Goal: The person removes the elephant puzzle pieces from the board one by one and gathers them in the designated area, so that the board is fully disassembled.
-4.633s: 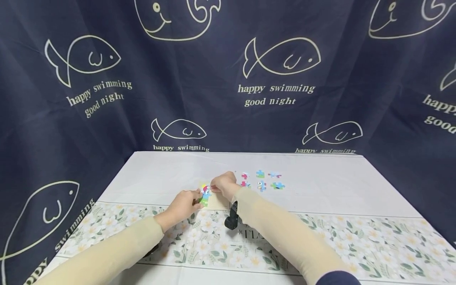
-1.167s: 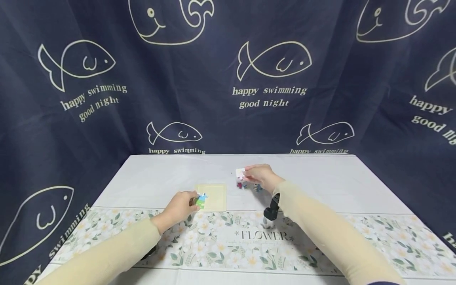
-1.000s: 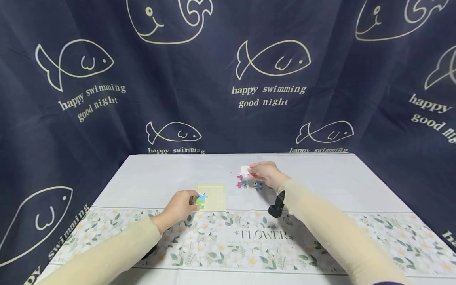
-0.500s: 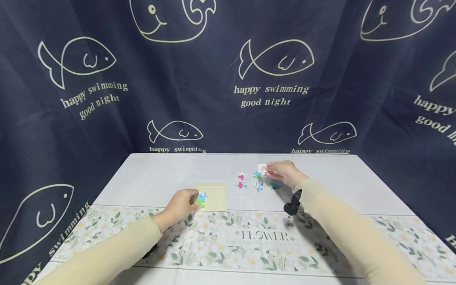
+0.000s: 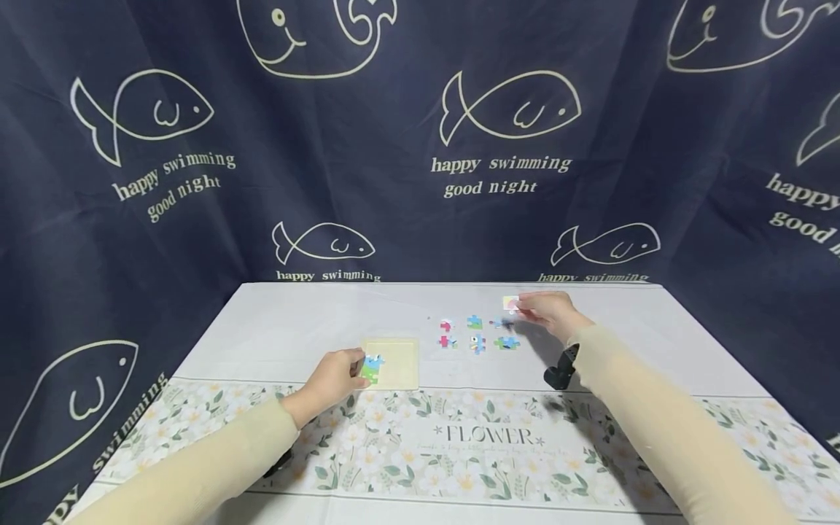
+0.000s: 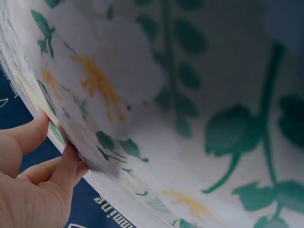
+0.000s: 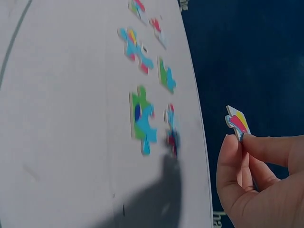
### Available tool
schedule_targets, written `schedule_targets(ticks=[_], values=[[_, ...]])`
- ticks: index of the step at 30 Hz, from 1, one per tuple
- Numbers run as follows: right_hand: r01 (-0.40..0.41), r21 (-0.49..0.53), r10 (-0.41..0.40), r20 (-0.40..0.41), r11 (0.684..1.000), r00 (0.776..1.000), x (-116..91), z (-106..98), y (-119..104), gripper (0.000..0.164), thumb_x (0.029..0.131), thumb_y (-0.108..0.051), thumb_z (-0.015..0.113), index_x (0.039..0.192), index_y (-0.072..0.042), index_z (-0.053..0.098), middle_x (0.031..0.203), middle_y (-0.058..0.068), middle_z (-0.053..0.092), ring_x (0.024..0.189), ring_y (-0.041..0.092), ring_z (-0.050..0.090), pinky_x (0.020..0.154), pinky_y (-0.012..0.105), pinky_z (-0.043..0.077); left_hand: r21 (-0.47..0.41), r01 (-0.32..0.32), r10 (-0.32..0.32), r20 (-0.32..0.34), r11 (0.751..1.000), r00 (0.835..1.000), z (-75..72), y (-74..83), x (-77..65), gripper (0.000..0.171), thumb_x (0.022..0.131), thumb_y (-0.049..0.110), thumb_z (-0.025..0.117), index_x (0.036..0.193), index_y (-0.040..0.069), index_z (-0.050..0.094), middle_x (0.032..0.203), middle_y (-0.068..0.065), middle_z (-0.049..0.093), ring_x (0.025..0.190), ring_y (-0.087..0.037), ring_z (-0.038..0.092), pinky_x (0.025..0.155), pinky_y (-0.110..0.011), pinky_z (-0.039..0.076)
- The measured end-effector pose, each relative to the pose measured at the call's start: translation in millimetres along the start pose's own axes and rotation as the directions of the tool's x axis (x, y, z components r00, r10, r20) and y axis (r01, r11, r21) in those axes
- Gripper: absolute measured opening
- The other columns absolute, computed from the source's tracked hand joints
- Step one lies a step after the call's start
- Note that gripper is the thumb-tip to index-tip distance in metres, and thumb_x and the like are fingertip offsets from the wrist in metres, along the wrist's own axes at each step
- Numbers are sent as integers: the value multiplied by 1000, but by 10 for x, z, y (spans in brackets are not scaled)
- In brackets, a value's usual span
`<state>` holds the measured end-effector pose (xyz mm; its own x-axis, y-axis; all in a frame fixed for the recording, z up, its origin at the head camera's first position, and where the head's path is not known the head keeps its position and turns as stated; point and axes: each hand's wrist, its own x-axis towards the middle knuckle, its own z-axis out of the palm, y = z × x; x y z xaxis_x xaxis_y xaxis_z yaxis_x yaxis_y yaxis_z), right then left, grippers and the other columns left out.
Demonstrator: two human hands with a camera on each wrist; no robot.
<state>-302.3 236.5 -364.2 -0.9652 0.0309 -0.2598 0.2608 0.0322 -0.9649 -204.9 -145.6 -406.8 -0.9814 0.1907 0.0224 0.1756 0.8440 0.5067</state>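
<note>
My left hand (image 5: 329, 378) holds the left edge of a pale yellow puzzle tray (image 5: 402, 364), thumb at the near side and fingers farther up. Joined blue and green puzzle pieces (image 5: 370, 370) lie inside along the tray's left side. Over the back right of the table, my right hand (image 5: 550, 309) pinches a puzzle piece (image 7: 239, 123) between thumb and fingertips. White, yellow and pink show on that piece, which is raised above the tabletop. Below and left of it, several loose pieces lie in two rows, among them a blue and green one (image 7: 142, 118).
A white tablecloth (image 5: 295, 321) with a floral band (image 5: 459, 467) across the front covers the table. Behind it hangs a dark blue curtain (image 5: 420, 240) with fish drawings. The right hand's shadow falls across the rightmost loose piece of the back row (image 5: 501, 322).
My right hand has left the tray with a pink and yellow piece from its upper left, then moved rightward above the loose pieces. My left hand stays at the tray's left edge.
</note>
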Motion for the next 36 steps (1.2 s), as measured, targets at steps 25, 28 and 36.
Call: schedule_targets(ticks=[25,28,36], values=[[-72,-296,27,-152,953,988,226,-265,296,42,86,7,64,126,15,54,68,-7,65,59,2,62,63,19,58,16,-5,5,9,1000,1000,14,-19,7,56,83,13,74,131,-8,55,142,-20,51,130,-37,50,104,-42,46],[-79,-343,19,-175,936,984,241,-273,307,40,85,4,65,124,14,57,66,-9,65,57,1,61,60,17,56,14,-2,1,12,1000,1000,13,-13,8,56,83,13,74,131,-8,54,142,-20,51,130,-37,50,103,-41,47],[-88,-356,11,-213,930,977,268,-254,316,38,84,4,65,120,15,59,64,-7,65,55,2,60,57,17,54,18,1,-1,8,1000,1000,8,-24,7,55,84,13,74,131,-8,55,143,-21,50,130,-37,50,102,-41,48]])
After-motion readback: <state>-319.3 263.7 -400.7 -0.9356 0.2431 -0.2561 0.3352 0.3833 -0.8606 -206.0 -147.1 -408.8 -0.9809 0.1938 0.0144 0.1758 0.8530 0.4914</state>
